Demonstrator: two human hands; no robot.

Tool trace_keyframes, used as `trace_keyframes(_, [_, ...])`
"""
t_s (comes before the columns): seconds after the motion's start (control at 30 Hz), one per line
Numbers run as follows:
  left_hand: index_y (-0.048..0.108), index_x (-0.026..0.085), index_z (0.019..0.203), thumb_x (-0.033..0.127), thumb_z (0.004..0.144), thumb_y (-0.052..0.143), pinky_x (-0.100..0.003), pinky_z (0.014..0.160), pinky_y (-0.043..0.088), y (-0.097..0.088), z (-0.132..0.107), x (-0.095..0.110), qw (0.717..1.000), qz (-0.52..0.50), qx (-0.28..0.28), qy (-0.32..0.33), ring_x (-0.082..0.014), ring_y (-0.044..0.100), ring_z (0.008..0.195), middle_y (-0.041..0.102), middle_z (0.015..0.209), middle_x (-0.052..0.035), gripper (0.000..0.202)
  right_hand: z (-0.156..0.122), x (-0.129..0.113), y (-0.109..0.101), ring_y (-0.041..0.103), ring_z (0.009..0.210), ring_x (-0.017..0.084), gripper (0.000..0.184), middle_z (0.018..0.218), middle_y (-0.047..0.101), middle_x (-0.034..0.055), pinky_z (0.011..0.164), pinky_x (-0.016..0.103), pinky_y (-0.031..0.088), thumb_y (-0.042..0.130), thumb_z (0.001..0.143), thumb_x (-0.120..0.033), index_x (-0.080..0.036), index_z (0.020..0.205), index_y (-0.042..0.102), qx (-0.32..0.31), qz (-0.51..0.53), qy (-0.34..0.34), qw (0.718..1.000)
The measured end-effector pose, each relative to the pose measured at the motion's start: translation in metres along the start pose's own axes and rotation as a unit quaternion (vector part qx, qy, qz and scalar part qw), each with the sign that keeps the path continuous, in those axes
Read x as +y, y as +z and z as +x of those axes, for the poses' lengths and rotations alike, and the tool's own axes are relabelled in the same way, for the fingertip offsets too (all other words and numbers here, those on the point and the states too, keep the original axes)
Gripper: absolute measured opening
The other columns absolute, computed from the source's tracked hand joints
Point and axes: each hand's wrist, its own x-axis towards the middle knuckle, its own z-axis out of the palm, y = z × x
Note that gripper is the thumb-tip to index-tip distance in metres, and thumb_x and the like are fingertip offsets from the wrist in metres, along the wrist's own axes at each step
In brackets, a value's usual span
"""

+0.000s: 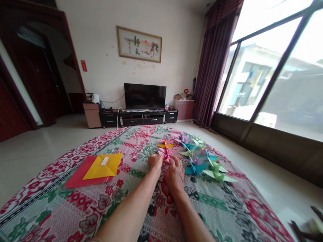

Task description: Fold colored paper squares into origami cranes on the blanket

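One pink paper crane (166, 154), left hand (155, 162) and right hand (175, 173) clamped on its near side; orange crane (166, 146) just far of it, blue crane (194, 169) right.

We are touching pink folded paper (166, 152) with our left grip (155, 162) and right grip (175, 172) on a flower-patterned surface (88, 208). Just beyond, we are seeing an orange crane (165, 146); to the right, green cranes (217, 173), blue cranes (194, 168) and purple cranes (182, 138) are clustering. At left, yellow paper (111, 164) is lying over red paper (78, 173).
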Motion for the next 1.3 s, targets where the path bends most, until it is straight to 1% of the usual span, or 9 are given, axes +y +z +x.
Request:
trace_keyframes(0.23, [0.056, 0.012, 0.069, 0.011, 0.070, 0.052, -0.018, 0.041, 0.047, 0.003, 0.000, 0.003, 0.999, -0.001, -0.019, -0.029, -0.0184, 0.066, 0.055, 0.065, 0.056, -0.0076, 0.004, -0.004, -0.004, -0.002, 0.033, 0.126, 0.028, 0.044, 0.137, 0.042, 0.0112, 0.098, 0.048, 0.023, 0.036, 0.081, -0.019, -0.018, 0.124, 0.049, -0.133, -0.093, 0.026, 0.986])
trace_keyframes(0.47, [0.055, 0.009, 0.089, 0.015, 0.071, 0.055, -0.016, 0.036, 0.044, -0.017, -0.002, 0.004, 1.000, 0.018, -0.017, 0.000, -0.0153, 0.064, 0.048, 0.065, 0.058, -0.0048, 0.019, -0.006, -0.005, -0.002, 0.034, 0.125, 0.031, 0.044, 0.137, 0.041, 0.0129, 0.098, 0.054, 0.021, 0.035, 0.082, -0.020, -0.016, 0.124, 0.048, -0.135, -0.095, 0.010, 0.986])
trace_keyframes(0.57, [0.056, 0.010, 0.089, 0.015, 0.072, 0.052, -0.015, 0.037, 0.043, -0.022, -0.002, 0.001, 0.999, 0.025, -0.022, 0.020, -0.0134, 0.064, 0.048, 0.066, 0.061, -0.0044, 0.018, -0.006, -0.005, -0.001, 0.036, 0.123, 0.031, 0.044, 0.135, 0.043, 0.0138, 0.097, 0.054, 0.021, 0.037, 0.081, -0.018, -0.016, 0.123, 0.049, -0.113, -0.081, 0.007, 0.990])
trace_keyframes(0.67, [0.058, 0.011, 0.082, 0.015, 0.071, 0.051, -0.015, 0.038, 0.043, -0.023, -0.002, -0.001, 0.998, 0.033, -0.033, 0.036, -0.0127, 0.063, 0.048, 0.067, 0.062, -0.0047, 0.014, -0.004, -0.007, -0.004, 0.039, 0.120, 0.028, 0.043, 0.130, 0.047, 0.0138, 0.097, 0.048, 0.025, 0.040, 0.079, -0.016, -0.015, 0.121, 0.050, -0.068, -0.052, 0.000, 0.996])
trace_keyframes(0.77, [0.059, 0.012, 0.078, 0.017, 0.072, 0.049, -0.016, 0.040, 0.044, -0.024, -0.003, -0.002, 0.997, 0.039, -0.034, 0.048, -0.0129, 0.063, 0.050, 0.067, 0.062, -0.0047, 0.014, -0.001, -0.010, -0.009, 0.048, 0.107, 0.023, 0.032, 0.114, 0.057, 0.0124, 0.090, 0.036, 0.033, 0.041, 0.080, -0.017, -0.015, 0.108, 0.057, -0.029, -0.006, -0.008, 1.000])
trace_keyframes(0.87, [0.061, 0.014, 0.076, 0.019, 0.071, 0.050, -0.017, 0.041, 0.044, -0.028, -0.005, -0.004, 0.997, 0.046, -0.033, 0.060, -0.0125, 0.062, 0.049, 0.067, 0.062, -0.0031, 0.013, -0.001, -0.012, -0.012, 0.054, 0.087, 0.019, 0.023, 0.092, 0.061, 0.0083, 0.078, 0.028, 0.038, 0.039, 0.083, -0.018, -0.017, 0.089, 0.061, -0.055, 0.041, -0.024, 0.997])
trace_keyframes(0.97, [0.063, 0.016, 0.072, 0.020, 0.070, 0.053, -0.017, 0.042, 0.043, -0.037, -0.003, -0.008, 0.993, 0.073, -0.032, 0.089, -0.0120, 0.061, 0.051, 0.067, 0.062, -0.0019, 0.011, -0.003, -0.014, -0.011, 0.055, 0.084, 0.016, 0.025, 0.088, 0.061, 0.0047, 0.075, 0.024, 0.038, 0.038, 0.084, -0.016, -0.020, 0.090, 0.062, -0.104, 0.074, -0.073, 0.989])
trace_keyframes(1.13, [0.066, 0.017, 0.079, 0.021, 0.075, 0.050, -0.019, 0.046, 0.043, -0.060, 0.001, -0.012, 0.970, 0.173, -0.010, 0.173, -0.0132, 0.063, 0.055, 0.069, 0.070, -0.0031, 0.017, -0.005, -0.018, -0.009, 0.052, 0.097, 0.018, 0.027, 0.102, 0.062, 0.0049, 0.084, 0.027, 0.035, 0.042, 0.081, -0.015, -0.021, 0.099, 0.061, -0.123, 0.048, -0.102, 0.986])
trace_keyframes(1.3, [0.068, 0.017, 0.084, 0.010, 0.075, 0.048, -0.021, 0.064, 0.046, -0.086, -0.004, -0.008, 0.912, 0.309, 0.004, 0.269, -0.0130, 0.064, 0.065, 0.071, 0.080, -0.0048, 0.023, -0.003, -0.026, -0.005, 0.049, 0.106, 0.020, 0.031, 0.116, 0.057, 0.0081, 0.087, 0.031, 0.035, 0.040, 0.082, -0.013, -0.019, 0.106, 0.058, -0.134, -0.003, -0.108, 0.985])
